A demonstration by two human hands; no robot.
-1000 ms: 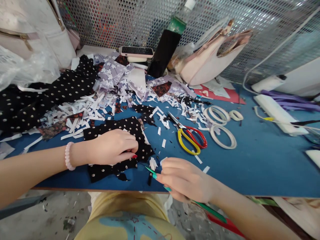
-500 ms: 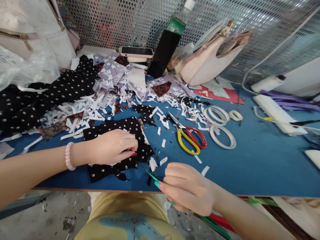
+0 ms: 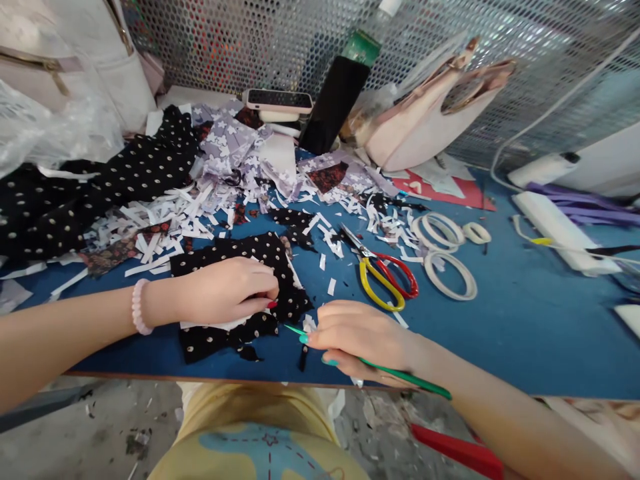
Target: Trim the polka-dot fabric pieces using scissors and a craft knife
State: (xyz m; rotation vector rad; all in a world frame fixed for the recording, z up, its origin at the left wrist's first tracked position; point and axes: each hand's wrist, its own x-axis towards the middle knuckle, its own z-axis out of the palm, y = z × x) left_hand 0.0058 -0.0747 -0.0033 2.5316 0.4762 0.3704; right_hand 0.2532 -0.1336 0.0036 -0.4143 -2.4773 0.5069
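Note:
My left hand (image 3: 227, 290) rests on a black polka-dot fabric piece (image 3: 200, 343), its fingers curled in and the thumb pressed near them. What those fingers hold, if anything, is hidden. A white sheet (image 3: 227, 325) shows beneath that hand, on the fabric. To the right, by the table's front edge, my right hand (image 3: 360, 340) is closed around slim green tweezers (image 3: 407, 379). Their pointed tip is directed left, close to the fabric's ragged right edge. Beyond the right hand lie scissors (image 3: 383, 283) with one yellow and one red handle.
White paper strips (image 3: 175, 212) and lilac floral scraps (image 3: 230, 147) litter the back of the blue table (image 3: 520, 333). Rolls of white tape (image 3: 451, 275) lie to the right. A bottle (image 3: 333, 103), a phone (image 3: 279, 100) and a pale handbag (image 3: 415, 127) are along the mesh wall.
My right hand has moved up and left, bringing the tweezers' tip nearer the fabric; more of their shaft shows. My left hand remains on the fabric. The view has shifted slightly.

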